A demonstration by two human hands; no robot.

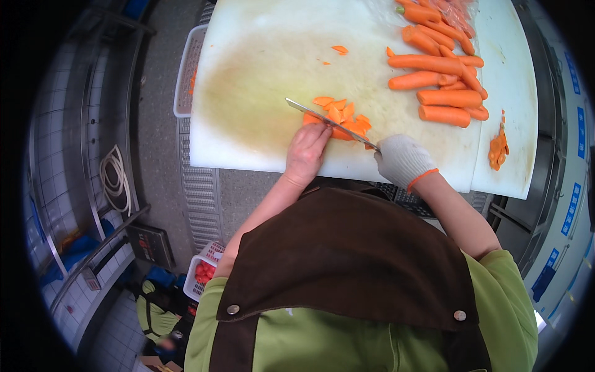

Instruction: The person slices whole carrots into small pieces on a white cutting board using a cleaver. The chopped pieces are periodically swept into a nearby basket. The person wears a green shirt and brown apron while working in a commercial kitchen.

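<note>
My right hand [403, 160], in a white knitted glove with an orange cuff, grips a kitchen knife [320, 117] near the front edge of a white cutting board [260, 149]. The blade slants up to the left across orange carrot pieces. My bare left hand [307, 151] presses its fingertips on a piece of carrot [311, 119] just left of and below the blade. Cut carrot pieces [341, 110] lie beyond and beside the knife. Peeled whole or trimmed carrots [427, 65] are piled at the board's upper right, partly in a clear plastic bag [388, 9].
Small carrot slices [498, 149] lie heaped at the far right. A white plastic basket [180, 104] stands beyond the board's left edge. Lower left are a white basket [193, 279] of red produce and another person [158, 309]. A coiled hose [116, 181] hangs at left.
</note>
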